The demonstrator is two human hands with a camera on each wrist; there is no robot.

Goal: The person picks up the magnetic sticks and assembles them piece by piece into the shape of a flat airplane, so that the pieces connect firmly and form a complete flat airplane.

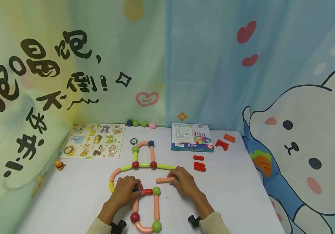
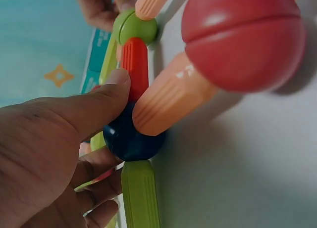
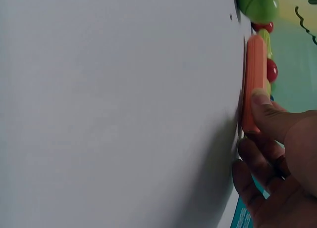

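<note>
My left hand (image 1: pixel 126 191) grips the dark blue ball (image 2: pixel 132 134) of a stick-and-ball outline, its thumb lying along the red stick (image 2: pixel 134 65) that joins the ball to a green ball (image 1: pixel 156 191). From the blue ball, peach sticks run on to a red ball (image 1: pixel 135 217) and a curved piece (image 1: pixel 143 228). In the right wrist view, my right hand (image 3: pixel 277 159) pinches a straight peach stick (image 3: pixel 255 79) between thumb and fingers. The head view has this stick low over the table, pointing left, just right of the green ball.
Farther back, an upper outline (image 1: pixel 144 165) of sticks and balls spans the table. Several short red pieces (image 1: pixel 198 163) lie to the right, near a printed box (image 1: pixel 192 138). An animal picture board (image 1: pixel 92 141) and a small bear figure (image 1: pixel 59 164) are at the left.
</note>
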